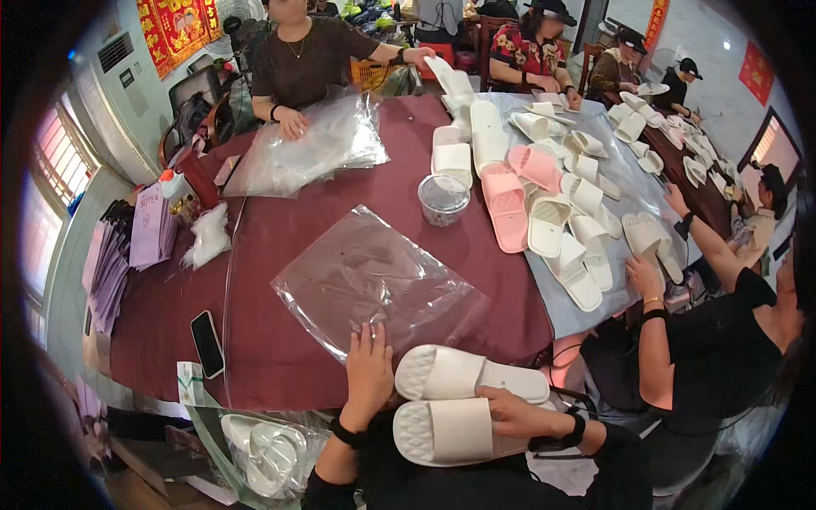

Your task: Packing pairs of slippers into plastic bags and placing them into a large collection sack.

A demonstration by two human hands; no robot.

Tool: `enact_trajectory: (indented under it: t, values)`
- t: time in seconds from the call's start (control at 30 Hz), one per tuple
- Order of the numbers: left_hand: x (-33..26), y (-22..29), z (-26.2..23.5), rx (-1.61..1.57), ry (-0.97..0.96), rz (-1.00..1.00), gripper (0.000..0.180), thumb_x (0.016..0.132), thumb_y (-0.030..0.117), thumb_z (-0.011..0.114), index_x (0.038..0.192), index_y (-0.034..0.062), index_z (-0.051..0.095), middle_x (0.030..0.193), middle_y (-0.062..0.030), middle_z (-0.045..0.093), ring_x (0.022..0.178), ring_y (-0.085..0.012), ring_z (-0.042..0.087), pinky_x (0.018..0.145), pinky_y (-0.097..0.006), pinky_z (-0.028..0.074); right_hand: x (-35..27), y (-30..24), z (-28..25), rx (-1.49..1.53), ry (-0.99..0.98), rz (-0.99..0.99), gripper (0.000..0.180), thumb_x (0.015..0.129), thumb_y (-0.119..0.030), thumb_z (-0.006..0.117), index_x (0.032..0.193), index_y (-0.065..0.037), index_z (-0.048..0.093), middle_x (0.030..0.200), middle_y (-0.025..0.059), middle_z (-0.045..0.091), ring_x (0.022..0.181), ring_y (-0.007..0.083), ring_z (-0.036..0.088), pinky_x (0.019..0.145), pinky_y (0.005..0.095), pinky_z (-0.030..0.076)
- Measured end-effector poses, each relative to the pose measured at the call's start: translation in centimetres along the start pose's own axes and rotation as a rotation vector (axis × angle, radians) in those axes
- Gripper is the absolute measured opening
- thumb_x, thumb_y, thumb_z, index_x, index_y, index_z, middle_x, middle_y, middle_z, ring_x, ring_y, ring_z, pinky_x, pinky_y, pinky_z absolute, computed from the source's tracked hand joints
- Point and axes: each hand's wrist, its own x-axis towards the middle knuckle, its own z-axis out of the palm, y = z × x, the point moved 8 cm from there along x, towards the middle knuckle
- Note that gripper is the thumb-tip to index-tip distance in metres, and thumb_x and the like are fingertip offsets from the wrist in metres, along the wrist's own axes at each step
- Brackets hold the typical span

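Slippers, white, are gripped by the right hand; the outstretched left hand touches clear plastic.

own hands: 2 | slippers alongside: 2 | phone: 1 | tub: 1

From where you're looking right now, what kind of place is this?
Probably a slipper workshop: lots of white and pink slippers lie on the table, with clear plastic bags too, and several people gathered around.
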Motion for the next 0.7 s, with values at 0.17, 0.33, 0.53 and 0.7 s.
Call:
enact_trajectory:
  t: [0.17, 0.33, 0.53, 0.7]
  values:
    - [-1.1, 3.0, -0.9, 0.204, -0.074, 0.101, 0.048, 0.091, 0.023, 0.045, 0.133, 0.0008, 0.040, 0.136, -0.0257, 0.037, 0.121, -0.0512, 0.035, 0.096, -0.054, 0.031, 0.7, 0.8, -1.3, -0.183, 0.160, 0.066, 0.022, 0.070, -0.002, 0.058, 0.093, -0.001, 0.059, 0.084, 0.0169, 0.052, 0.076, 0.0371, 0.054, 0.063, 0.0454, 0.043]
    - [-1.1, 1.8, -1.7, 0.113, -0.080, 0.023, 0.051, 0.090, 0.022, 0.047, 0.135, 0.0009, 0.037, 0.138, -0.0256, 0.035, 0.120, -0.0479, 0.038, 0.096, -0.054, 0.032, 0.7, 1.6, -1.8, -0.259, 0.220, 0.161, 0.030, 0.067, -0.003, 0.060, 0.097, 0.001, 0.061, 0.089, 0.0193, 0.056, 0.080, 0.0377, 0.055, 0.069, 0.0416, 0.045]
    - [-2.6, 5.2, -2.3, 0.254, -0.050, 0.097, 0.047, 0.089, 0.022, 0.049, 0.132, 0.0033, 0.042, 0.138, -0.0236, 0.036, 0.121, -0.0470, 0.037, 0.098, -0.056, 0.030, 1.7, 0.5, 0.4, -0.665, 0.380, 0.131, 0.025, 0.062, -0.007, 0.063, 0.085, 0.002, 0.060, 0.102, 0.0194, 0.053, 0.096, 0.0374, 0.050, 0.080, 0.0445, 0.043]
    - [-3.1, 6.7, -1.4, 0.278, -0.018, 0.113, 0.048, 0.089, 0.026, 0.049, 0.131, 0.0020, 0.043, 0.140, -0.0221, 0.034, 0.125, -0.0476, 0.032, 0.099, -0.063, 0.023, 2.8, 0.8, 3.4, -0.724, 0.329, 0.034, 0.030, 0.059, -0.011, 0.068, 0.085, 0.001, 0.060, 0.113, 0.0183, 0.051, 0.107, 0.0361, 0.047, 0.089, 0.0455, 0.039]
